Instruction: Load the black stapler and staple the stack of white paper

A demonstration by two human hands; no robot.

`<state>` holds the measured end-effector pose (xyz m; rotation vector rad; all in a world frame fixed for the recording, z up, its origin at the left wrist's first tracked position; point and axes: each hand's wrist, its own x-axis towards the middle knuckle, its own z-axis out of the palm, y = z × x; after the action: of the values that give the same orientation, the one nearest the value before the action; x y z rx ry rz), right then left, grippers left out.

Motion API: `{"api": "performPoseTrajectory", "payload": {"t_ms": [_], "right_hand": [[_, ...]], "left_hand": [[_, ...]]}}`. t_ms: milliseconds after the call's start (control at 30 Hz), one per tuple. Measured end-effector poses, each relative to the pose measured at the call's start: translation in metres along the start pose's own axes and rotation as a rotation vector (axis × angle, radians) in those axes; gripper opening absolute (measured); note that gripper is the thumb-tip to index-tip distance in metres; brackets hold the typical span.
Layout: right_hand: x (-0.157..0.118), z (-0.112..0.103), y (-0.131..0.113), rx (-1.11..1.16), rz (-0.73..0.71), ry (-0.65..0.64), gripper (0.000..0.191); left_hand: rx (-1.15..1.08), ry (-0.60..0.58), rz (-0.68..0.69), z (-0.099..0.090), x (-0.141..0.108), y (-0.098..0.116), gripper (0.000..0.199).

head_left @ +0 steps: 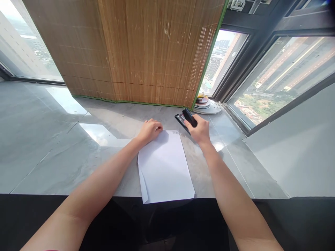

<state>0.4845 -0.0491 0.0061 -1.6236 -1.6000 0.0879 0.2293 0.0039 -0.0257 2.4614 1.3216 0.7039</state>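
The right hand grips a black stapler just beyond the upper right corner of the paper stack, its long axis slanting from far left to near right, nose toward the bamboo blind. The left hand, fingers curled together, presses the stack's upper left edge; plates sit beyond the stapler by the window.

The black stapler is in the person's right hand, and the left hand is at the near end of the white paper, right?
Not quite: the head view shows the left hand at the far end of the white paper. The black stapler is in the right hand, as you say.
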Motion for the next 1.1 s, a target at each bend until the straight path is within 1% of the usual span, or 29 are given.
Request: {"api": "performPoseTrajectory", "payload": {"t_ms": [33,100,167,200,267,333,433,500,567,633,700,767,800,833,867,900,933,1033,1100], "right_hand": [[-0.006,0.003,-0.010,0.038,-0.027,-0.045,0.026],[-0.021,0.014,-0.031,0.075,-0.051,-0.144,0.026],[-0.036,0.027,-0.049,0.111,-0.076,-0.252,0.025],[-0.042,0.034,-0.056,0.121,-0.091,-0.296,0.026],[-0.052,0.044,-0.064,0.109,-0.125,-0.356,0.026],[-0.059,0.051,-0.068,0.072,-0.152,-0.383,0.026],[-0.059,0.052,-0.067,0.071,-0.164,-0.421,0.027],[-0.052,0.048,-0.062,0.147,-0.154,-0.457,0.032],[-0.038,0.043,-0.049,0.279,-0.136,-0.453,0.038],[-0.019,0.038,-0.025,0.376,-0.098,-0.373,0.043],[-0.002,0.036,0.005,0.332,-0.019,-0.260,0.042],[0.011,0.037,0.035,0.309,0.166,-0.176,0.041],[0.015,0.038,0.047,0.347,0.272,-0.145,0.041],[0.018,0.040,0.056,0.393,0.357,-0.121,0.041],[0.019,0.042,0.063,0.430,0.411,-0.107,0.042],[0.020,0.044,0.066,0.446,0.419,-0.106,0.043],[0.019,0.045,0.067,0.431,0.386,-0.121,0.044],[0.017,0.047,0.058,0.272,0.197,-0.192,0.041],[0.013,0.045,0.048,0.211,0.107,-0.186,0.038]], "left_hand": [[0.011,0.048,-0.007,-0.002,0.001,-0.001,0.019],[0.034,0.208,-0.087,-0.007,0.002,-0.007,0.022],[0.050,0.386,-0.245,-0.013,0.003,-0.017,0.028],[0.045,0.451,-0.338,-0.016,0.003,-0.023,0.029],[-0.005,0.507,-0.493,-0.019,0.003,-0.035,0.028],[-0.081,0.498,-0.579,-0.020,0.002,-0.042,0.028],[-0.130,0.450,-0.610,-0.018,0.003,-0.047,0.026],[-0.124,0.420,-0.617,-0.017,0.004,-0.048,0.024],[-0.122,0.394,-0.617,-0.016,0.004,-0.049,0.024],[-0.126,0.377,-0.610,-0.017,0.004,-0.050,0.024],[-0.131,0.359,-0.608,-0.019,0.003,-0.049,0.024],[-0.138,0.337,-0.616,-0.021,0.002,-0.047,0.024],[-0.141,0.326,-0.619,-0.022,0.002,-0.046,0.024],[-0.142,0.320,-0.622,-0.022,0.001,-0.045,0.024],[-0.140,0.316,-0.623,-0.023,0.001,-0.045,0.024],[-0.137,0.314,-0.620,-0.023,0.001,-0.044,0.024],[-0.134,0.313,-0.619,-0.023,0.001,-0.044,0.023],[-0.133,0.309,-0.621,-0.022,0.001,-0.045,0.023],[-0.133,0.312,-0.627,-0.021,0.002,-0.046,0.023]]}}
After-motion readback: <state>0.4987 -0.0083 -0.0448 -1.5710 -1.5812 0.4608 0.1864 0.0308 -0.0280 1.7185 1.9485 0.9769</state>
